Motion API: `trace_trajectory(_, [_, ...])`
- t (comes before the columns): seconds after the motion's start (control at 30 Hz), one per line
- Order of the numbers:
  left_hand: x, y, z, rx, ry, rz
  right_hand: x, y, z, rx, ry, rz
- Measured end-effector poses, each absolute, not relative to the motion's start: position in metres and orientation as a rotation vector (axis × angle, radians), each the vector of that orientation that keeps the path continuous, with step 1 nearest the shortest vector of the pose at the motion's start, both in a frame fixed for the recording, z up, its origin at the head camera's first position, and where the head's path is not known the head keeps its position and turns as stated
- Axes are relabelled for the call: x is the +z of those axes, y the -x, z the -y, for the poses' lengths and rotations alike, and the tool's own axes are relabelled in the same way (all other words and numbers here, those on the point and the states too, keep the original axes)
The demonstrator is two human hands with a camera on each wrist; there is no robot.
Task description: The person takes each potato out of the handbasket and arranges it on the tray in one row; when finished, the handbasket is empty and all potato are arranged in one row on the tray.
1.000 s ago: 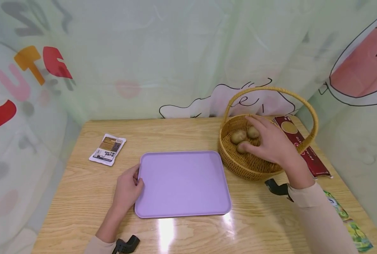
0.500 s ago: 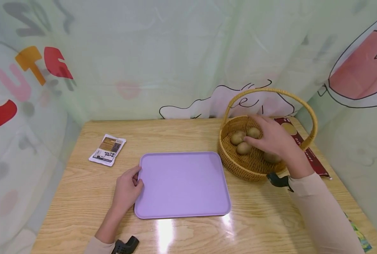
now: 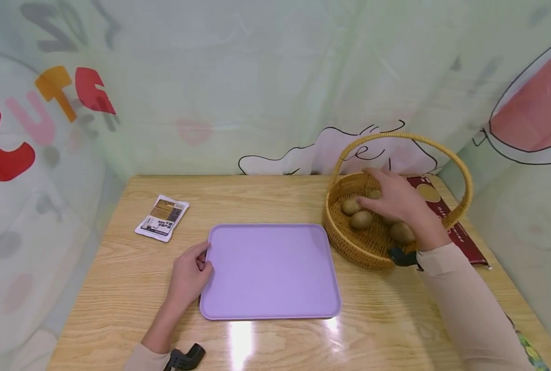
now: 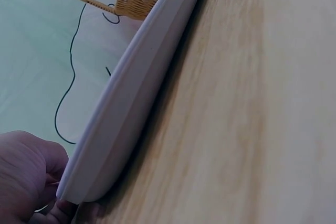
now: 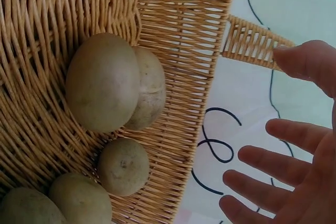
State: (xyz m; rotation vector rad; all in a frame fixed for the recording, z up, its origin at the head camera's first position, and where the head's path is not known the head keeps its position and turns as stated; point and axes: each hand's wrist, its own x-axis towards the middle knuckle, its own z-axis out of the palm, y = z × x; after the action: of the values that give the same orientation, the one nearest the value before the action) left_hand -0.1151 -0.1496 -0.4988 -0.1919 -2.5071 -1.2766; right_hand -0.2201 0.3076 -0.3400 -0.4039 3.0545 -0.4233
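Right grip point(image 3: 397, 200) has crept up-frame, baring more potatoes point(image 3: 361, 220) in the basket point(image 3: 348, 247), mid-right; it's spread, empty. Left grip point(image 3: 189, 274) pinches the tray point(image 3: 271, 272), lower centre. I'd dip straight down, clear of the handle point(image 3: 402, 135).

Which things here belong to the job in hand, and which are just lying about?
Likely in the job:
purple tray, its left edge gripped by the left hand
wicker basket, the right hand open above it
potatoes, inside the basket

Apparently just lying about:
white-edged packet, beyond the tray's far left corner
red packet, beside the basket
green packet, only partly visible
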Motion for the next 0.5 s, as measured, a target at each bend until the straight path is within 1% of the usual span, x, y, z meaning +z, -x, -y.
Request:
trace_trajectory(0.27, [-0.500, 0.115, 0.150, -1.299, 0.181, 2.514, -0.351, 0.235, -0.309, -0.464, 0.388, -3.022])
trace_trajectory(0.5, [-0.499, 0.114, 0.150, -1.321, 0.182, 2.504, -0.370, 0.247, -0.311, -0.559, 0.357, -2.919])
